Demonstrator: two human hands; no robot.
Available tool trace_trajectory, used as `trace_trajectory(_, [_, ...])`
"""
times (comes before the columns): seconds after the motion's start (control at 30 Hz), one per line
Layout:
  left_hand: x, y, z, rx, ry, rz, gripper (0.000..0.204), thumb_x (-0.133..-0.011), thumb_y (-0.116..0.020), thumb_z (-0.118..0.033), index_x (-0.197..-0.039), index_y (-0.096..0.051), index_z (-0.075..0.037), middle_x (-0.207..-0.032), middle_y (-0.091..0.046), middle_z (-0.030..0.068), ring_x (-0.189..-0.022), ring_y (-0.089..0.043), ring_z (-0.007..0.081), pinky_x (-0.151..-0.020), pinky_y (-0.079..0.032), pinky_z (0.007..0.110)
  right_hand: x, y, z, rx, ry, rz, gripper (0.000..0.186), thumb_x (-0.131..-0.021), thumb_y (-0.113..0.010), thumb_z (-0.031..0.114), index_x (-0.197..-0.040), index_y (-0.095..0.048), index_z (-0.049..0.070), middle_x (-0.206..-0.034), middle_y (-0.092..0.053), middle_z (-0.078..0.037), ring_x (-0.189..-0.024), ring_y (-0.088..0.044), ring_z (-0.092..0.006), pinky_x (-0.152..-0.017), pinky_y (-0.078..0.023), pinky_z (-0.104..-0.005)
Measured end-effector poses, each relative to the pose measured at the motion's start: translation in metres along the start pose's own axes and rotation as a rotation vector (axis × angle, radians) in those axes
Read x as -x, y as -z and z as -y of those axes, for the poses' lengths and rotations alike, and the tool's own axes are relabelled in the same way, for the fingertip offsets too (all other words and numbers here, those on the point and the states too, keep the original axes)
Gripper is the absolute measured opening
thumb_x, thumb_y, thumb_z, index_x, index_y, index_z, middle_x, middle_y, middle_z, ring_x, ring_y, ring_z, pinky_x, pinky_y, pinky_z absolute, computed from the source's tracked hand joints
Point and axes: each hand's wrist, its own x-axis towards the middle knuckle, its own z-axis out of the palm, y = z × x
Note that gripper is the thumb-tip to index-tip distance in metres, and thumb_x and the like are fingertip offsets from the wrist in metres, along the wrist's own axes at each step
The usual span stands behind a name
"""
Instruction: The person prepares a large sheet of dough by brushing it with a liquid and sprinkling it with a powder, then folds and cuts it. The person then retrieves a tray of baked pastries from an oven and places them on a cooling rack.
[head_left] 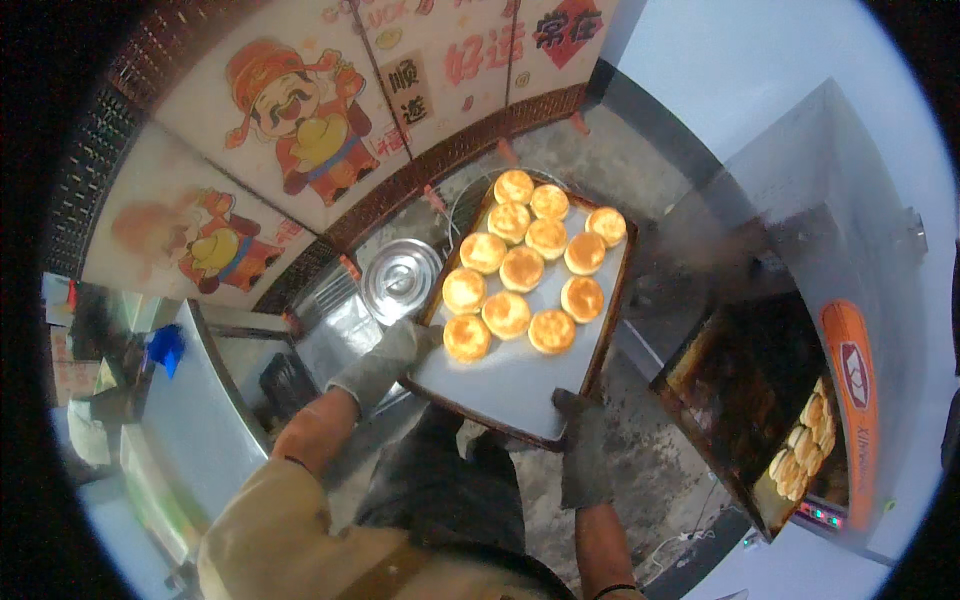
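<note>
A dark-rimmed baking tray (500,392) is held out in front of my body, tilted to one side. Several round, golden-browned flatbreads (521,269) lie over its far part, while the near part is bare metal. My left hand (385,365), in a grey glove, grips the tray's near left corner. At the near right corner my right hand (585,445), gloved too, is closed on the rim. The fingers under the tray are hidden on both sides.
At right, an open oven (740,370) with an orange handle strip (848,400) holds more flatbreads (803,450). A round metal lid (401,281) rests beyond my left hand. A steel counter (195,400) stands at left, and a patterned screen (330,120) with cartoon figures runs along the back.
</note>
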Motion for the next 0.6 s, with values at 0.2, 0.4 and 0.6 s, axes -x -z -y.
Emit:
trace_trajectory(0.2, [0.024, -0.011, 0.014, -0.153, 0.074, 0.049, 0.062, -0.095, -0.08, -0.054, -0.111, -0.08, 0.006, -0.103, -0.081, 0.0245, -0.093, -0.079, 0.029, -0.084, -0.06, 0.043, 0.045, 0.016, 0.017, 0.144, -0.012, -0.059, 0.043, -0.089, -0.085, 0.025, -0.122, -0.078, -0.002, -0.114, -0.077, -0.012, -0.105, -0.07, -0.0261, -0.089, -0.058, -0.0441])
trace_trajectory(0.4, [-0.017, -0.028, 0.074, -0.156, -0.076, 0.2, 0.063, -0.091, -0.086, -0.053, -0.113, -0.08, 0.006, -0.105, -0.081, 0.0231, -0.095, -0.079, 0.0289, -0.087, -0.06, 0.043, 0.08, -0.006, 0.05, 0.363, -0.048, -0.147, 0.042, -0.09, -0.083, 0.026, -0.12, -0.077, -0.002, -0.115, -0.077, -0.012, -0.105, -0.069, -0.0252, -0.088, -0.057, -0.0428])
trace_trajectory(0.6, [-0.025, -0.036, 0.081, 0.032, 0.019, 0.254, 0.06, -0.086, -0.093, -0.042, -0.116, -0.079, 0.008, -0.103, -0.081, 0.021, -0.093, -0.078, 0.0267, -0.083, -0.061, 0.042, 0.135, -0.053, 0.095, 0.302, 0.058, -0.198, 0.04, -0.093, -0.079, 0.027, -0.117, -0.075, -0.004, -0.109, -0.076, -0.01, -0.1, -0.067, -0.0237, -0.09, -0.056, -0.0396])
